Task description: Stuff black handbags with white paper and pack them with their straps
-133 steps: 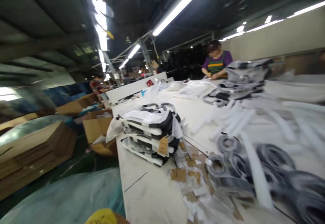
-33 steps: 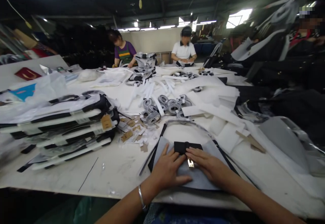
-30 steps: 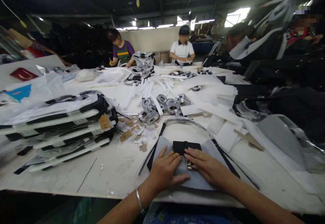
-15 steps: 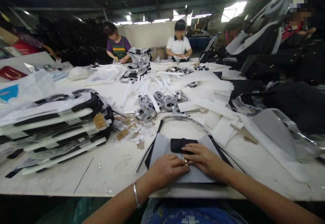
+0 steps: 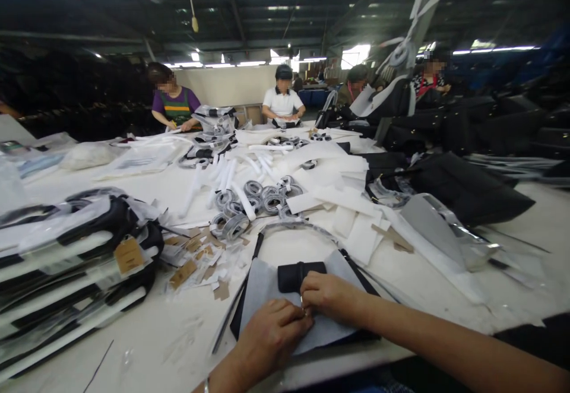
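Note:
A black handbag (image 5: pixel 361 279) lies flat in front of me, its wrapped handle (image 5: pixel 307 225) looping away from me. A pale grey sheet (image 5: pixel 258 283) covers its front, with a black flap tab (image 5: pixel 289 278) on top. Just below the tab, a small metal clasp (image 5: pixel 303 304) shows between my fingertips. My left hand (image 5: pixel 276 329) is closed at the clasp from the lower left, fingers bent together. From the right, my right hand (image 5: pixel 332 298) pinches at the same clasp with curled fingers. Most of the clasp is hidden by the fingers.
Wrapped bags (image 5: pixel 66 274) are stacked at the left. Cardboard tags (image 5: pixel 182 273) and coiled wrapped straps (image 5: pixel 271 200) lie beyond my bag. White foam sheets (image 5: pixel 356 221) and a black bag (image 5: pixel 467 188) are on the right. Co-workers (image 5: pixel 284 102) work across the table.
My view has swung right, so the table's things appear further left. My right hand's fingers, stretched over the tab before, have curled in at the clasp. My left hand stays beside it.

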A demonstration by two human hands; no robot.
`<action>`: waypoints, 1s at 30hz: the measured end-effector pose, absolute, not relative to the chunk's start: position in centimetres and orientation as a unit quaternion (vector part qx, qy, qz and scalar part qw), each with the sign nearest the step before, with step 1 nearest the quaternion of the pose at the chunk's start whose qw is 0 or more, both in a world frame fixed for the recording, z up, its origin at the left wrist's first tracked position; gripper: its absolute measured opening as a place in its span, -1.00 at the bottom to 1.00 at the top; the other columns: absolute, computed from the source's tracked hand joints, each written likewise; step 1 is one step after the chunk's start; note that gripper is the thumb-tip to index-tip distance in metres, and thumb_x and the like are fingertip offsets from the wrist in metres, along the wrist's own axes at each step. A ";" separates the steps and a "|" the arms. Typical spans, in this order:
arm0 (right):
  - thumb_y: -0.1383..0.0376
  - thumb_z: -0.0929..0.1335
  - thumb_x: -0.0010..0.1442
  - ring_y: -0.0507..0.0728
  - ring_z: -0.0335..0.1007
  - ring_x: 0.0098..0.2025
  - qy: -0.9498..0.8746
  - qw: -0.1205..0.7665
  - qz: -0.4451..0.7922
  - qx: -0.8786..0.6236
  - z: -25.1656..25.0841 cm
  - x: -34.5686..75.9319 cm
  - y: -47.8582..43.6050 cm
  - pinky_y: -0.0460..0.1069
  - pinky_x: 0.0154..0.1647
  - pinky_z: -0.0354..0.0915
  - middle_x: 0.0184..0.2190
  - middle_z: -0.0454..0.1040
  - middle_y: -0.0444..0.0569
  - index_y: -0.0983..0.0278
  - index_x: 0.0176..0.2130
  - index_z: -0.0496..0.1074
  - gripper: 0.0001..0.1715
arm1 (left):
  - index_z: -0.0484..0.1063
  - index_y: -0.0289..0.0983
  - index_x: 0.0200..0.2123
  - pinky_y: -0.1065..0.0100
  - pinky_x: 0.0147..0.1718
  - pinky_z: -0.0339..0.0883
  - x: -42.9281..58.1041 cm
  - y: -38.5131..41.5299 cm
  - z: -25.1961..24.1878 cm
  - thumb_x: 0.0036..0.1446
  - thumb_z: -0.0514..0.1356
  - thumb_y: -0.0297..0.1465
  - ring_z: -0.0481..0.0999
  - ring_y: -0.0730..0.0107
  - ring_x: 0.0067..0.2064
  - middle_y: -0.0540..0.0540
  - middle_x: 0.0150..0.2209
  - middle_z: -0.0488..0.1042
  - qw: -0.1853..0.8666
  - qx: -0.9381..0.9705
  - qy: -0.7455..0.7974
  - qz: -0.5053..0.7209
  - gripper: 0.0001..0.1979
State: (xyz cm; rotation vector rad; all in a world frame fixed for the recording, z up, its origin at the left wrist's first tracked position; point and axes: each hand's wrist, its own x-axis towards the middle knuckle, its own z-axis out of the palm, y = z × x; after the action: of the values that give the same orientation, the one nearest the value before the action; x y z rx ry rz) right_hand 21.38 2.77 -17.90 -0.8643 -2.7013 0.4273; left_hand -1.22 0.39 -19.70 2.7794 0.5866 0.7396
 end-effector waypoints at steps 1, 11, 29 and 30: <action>0.36 0.38 0.29 0.10 0.35 -0.20 -0.935 0.131 0.149 -0.294 -17.9 21.4 2.8 -0.07 -0.23 0.29 -0.26 0.51 -0.02 0.28 -0.29 0.54 -0.88 | 0.45 -0.19 -0.01 0.27 -0.29 0.31 -1.2 0.4 -19.6 0.35 0.10 -0.45 0.50 0.31 -0.22 -0.06 -0.23 0.55 0.106 0.941 0.198 0.253 -0.79; 0.31 0.36 0.32 0.13 0.30 -0.18 -0.930 0.092 0.134 -0.331 -18.2 21.0 2.5 -0.04 -0.18 0.26 -0.24 0.48 0.00 0.31 -0.22 0.51 -0.88 | 0.49 -0.18 -0.10 0.28 -0.32 0.30 -0.9 0.5 -18.8 0.34 0.10 -0.43 0.47 0.31 -0.25 -0.06 -0.27 0.51 0.113 0.942 0.206 0.242 -0.82; 0.01 0.24 0.38 0.34 -0.04 0.41 -0.889 0.105 0.007 -0.445 -20.0 26.5 -4.1 0.35 0.37 -0.07 0.41 0.04 0.05 0.17 0.38 0.11 -0.30 | 0.31 -0.06 0.23 -0.08 0.23 0.23 -1.4 -2.2 -18.4 0.31 0.15 -0.28 0.28 0.10 0.30 -0.18 0.29 0.27 0.002 0.944 0.280 0.176 -0.57; 0.01 0.24 0.38 0.33 -0.04 0.42 -0.888 0.104 0.005 -0.448 -20.3 26.6 -4.2 0.35 0.37 -0.07 0.42 0.03 0.03 0.17 0.39 0.10 -0.30 | 0.30 -0.07 0.24 -0.04 0.24 0.22 -1.3 -2.5 -18.8 0.32 0.14 -0.30 0.25 0.12 0.32 -0.18 0.31 0.26 -0.035 0.940 0.284 0.185 -0.56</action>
State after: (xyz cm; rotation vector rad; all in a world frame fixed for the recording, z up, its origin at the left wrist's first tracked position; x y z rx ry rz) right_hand 26.57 -4.16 -20.26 -1.3219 -2.6180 0.0154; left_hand -1.33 -2.52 -18.80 3.0216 0.9141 0.5938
